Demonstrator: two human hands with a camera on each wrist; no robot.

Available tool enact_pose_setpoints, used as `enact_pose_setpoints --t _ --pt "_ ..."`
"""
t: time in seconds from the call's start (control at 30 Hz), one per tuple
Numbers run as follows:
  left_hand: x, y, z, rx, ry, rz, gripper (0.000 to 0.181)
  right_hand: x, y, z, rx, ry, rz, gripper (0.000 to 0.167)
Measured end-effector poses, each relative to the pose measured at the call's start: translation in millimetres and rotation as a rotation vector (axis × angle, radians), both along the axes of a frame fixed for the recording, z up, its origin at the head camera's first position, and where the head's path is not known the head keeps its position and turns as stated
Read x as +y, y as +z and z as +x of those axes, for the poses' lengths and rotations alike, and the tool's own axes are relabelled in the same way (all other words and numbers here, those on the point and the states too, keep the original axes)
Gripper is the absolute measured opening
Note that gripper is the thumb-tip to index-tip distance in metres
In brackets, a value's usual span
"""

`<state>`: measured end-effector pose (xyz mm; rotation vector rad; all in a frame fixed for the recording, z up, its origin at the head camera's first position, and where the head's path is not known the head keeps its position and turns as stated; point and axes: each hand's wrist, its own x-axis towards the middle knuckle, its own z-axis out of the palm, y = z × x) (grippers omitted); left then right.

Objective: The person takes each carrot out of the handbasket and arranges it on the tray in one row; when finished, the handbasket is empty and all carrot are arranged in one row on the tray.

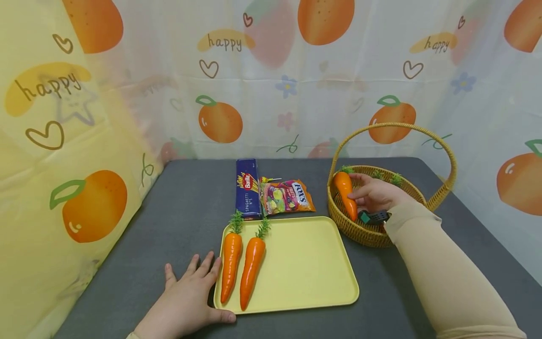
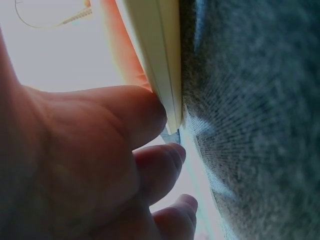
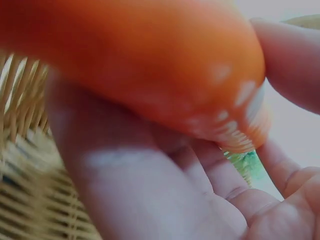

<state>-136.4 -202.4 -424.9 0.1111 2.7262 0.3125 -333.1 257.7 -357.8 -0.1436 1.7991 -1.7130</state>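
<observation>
My right hand [image 1: 378, 192] grips an orange carrot [image 1: 346, 195] with a green top, inside the left part of a wicker basket [image 1: 360, 233]. In the right wrist view the held carrot [image 3: 165, 65] lies between thumb and fingers. My left hand [image 1: 186, 296] rests at the near left corner of a pale yellow tray [image 1: 306, 263], fingers spread and touching its edge. Two carrots, one at the far left [image 1: 231, 268] and another beside it [image 1: 252, 270], lie on the tray with leaves toward the back. More green tops [image 1: 396, 179] show in the basket, partly hidden by my right hand.
Behind the tray lie a blue Barilla spaghetti box [image 1: 247, 188] and a colourful Fox's candy bag [image 1: 289, 197]. A small yellow-tipped item [image 1: 269, 179] sits behind the bag. The basket's tall handle [image 1: 391, 125] arches over it. Printed curtains stand around the dark table [image 1: 169, 212].
</observation>
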Motion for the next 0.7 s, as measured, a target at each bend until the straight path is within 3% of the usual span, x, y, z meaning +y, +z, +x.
enact_pose_setpoints --t 0.2,0.37,0.53,0.7 --pt "-0.3 -0.3 -0.5 -0.005 0.001 -0.004 0.141 0.2 11.6 15.2 0.058 0.011 -0.081 0.09" --pt "-0.2 -1.2 -0.4 -0.001 -0.004 -0.007 0.142 -5.5 15.4 36.6 0.064 0.014 -0.174 0.088" --pt "0.3 -0.3 -0.4 0.005 -0.007 -0.007 0.142 -16.7 12.4 58.8 0.068 0.053 -0.266 0.087" --pt "0.9 1.0 0.2 0.018 -0.009 0.0 0.143 -36.5 1.8 77.1 0.063 0.109 -0.291 0.09"
